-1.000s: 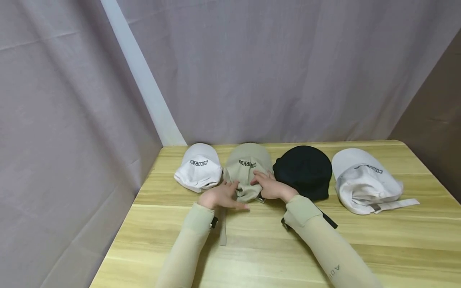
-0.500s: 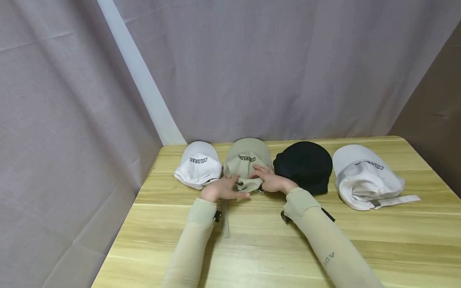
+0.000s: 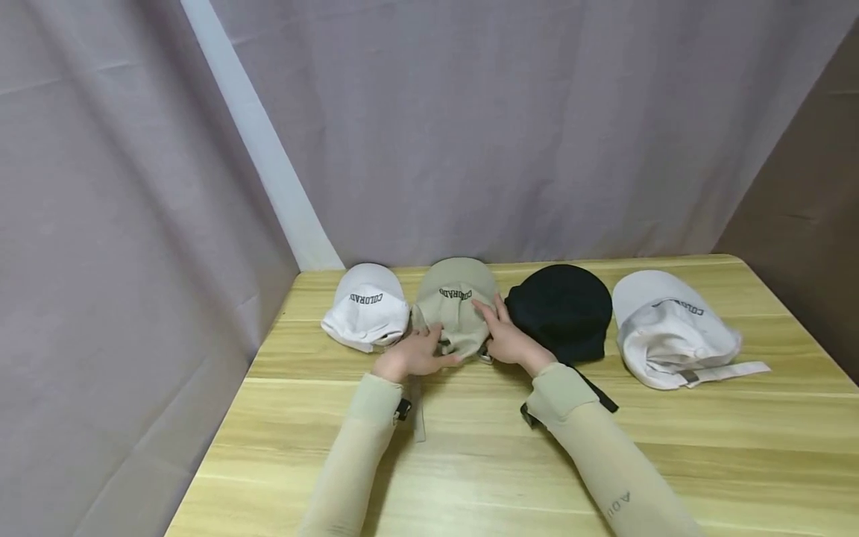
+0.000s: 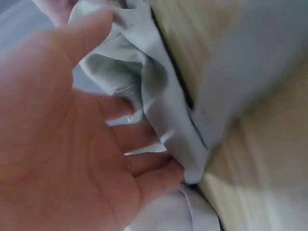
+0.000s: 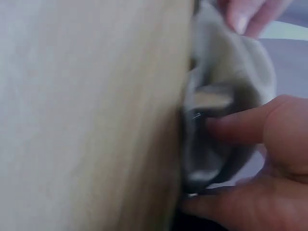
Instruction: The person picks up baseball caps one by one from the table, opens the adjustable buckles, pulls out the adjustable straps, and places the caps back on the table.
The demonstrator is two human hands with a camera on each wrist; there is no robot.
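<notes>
A beige baseball cap point(image 3: 455, 313) lettered "COLORADO" lies between both hands, its brim toward the curtain and its back opening facing me. My left hand point(image 3: 417, 352) is at its left side. In the left wrist view its fingers point(image 4: 154, 168) are slightly bent against the cap's band, and the thumb point(image 4: 89, 36) lies on the cloth. My right hand point(image 3: 511, 341) holds the cap's right rear edge. One digit point(image 5: 236, 126) reaches into the opening in the right wrist view, with others outside near the buckle. A loose strap point(image 3: 417, 410) trails toward me.
Left of the beige cap sits a white cap point(image 3: 367, 309). A black cap point(image 3: 562, 313) is close on the right, its strap under the right forearm. Another white cap point(image 3: 674, 332) lies farther right. All rest on a wooden table point(image 3: 483, 477) against a grey curtain point(image 3: 470, 134).
The right hand has shifted from the top of the beige cap outward to its right edge. The cap's crown looks smoother and rounder. The left hand stays at the left side.
</notes>
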